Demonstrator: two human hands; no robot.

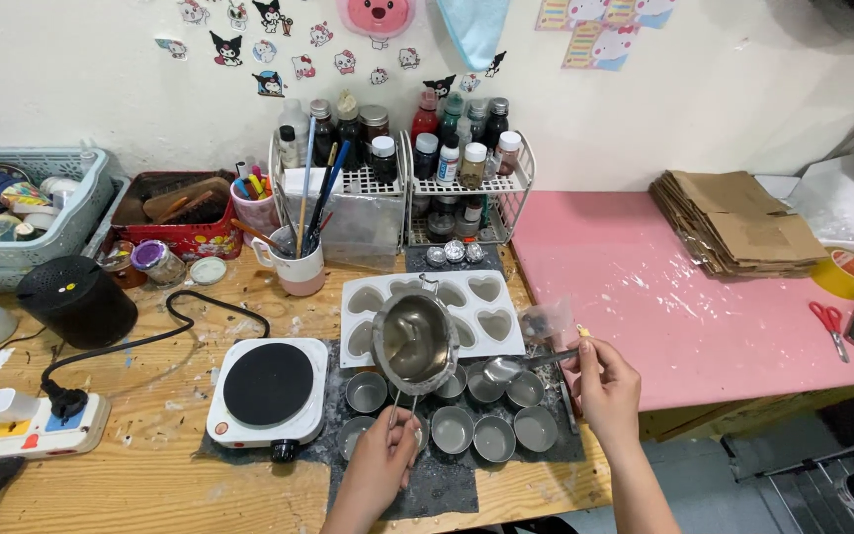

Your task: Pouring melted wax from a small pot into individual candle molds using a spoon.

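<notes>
My left hand [385, 457] grips the handle of a small metal melting pot [414, 341] and holds it above several round metal tins [454, 429] on a dark mat. My right hand [605, 384] holds a metal spoon [506, 368] level, its bowl next to the pot's rim, and also pinches a small clear plastic bag [546, 321]. A white heart-shaped mould tray [491, 321] lies just behind the pot.
A white electric hot plate [269, 388] sits left of the tins, its cable running to a power strip [22, 427]. Behind stand a mug of brushes [298, 259], wire racks of bottles [462, 163], baskets at the left, and a pink table [664, 297] with cardboard, tape and scissors.
</notes>
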